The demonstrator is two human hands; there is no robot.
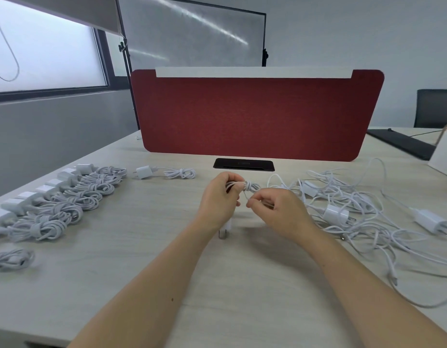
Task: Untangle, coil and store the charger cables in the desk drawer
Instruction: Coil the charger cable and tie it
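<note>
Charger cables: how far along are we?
Coiling looks mostly done. Done: a row of coiled chargers at left, plus one coiled charger by the red divider. In hand: the left hand grips a half-wrapped coil, the right hand pinches its loose end. Left: the tangled pile on the right, and storing; no drawer shows.

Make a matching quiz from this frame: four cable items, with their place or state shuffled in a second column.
Column 1
1. coiled charger row
2. tangled pile
3. half-wound cable
4. lone coiled charger

Column 2
A. gripped by the left hand, pinched by the right hand
B. loose, on the right side of the desk
C. lined up along the left edge
D. just left of the black cable port

Pairs: 1-C, 2-B, 3-A, 4-D
</note>
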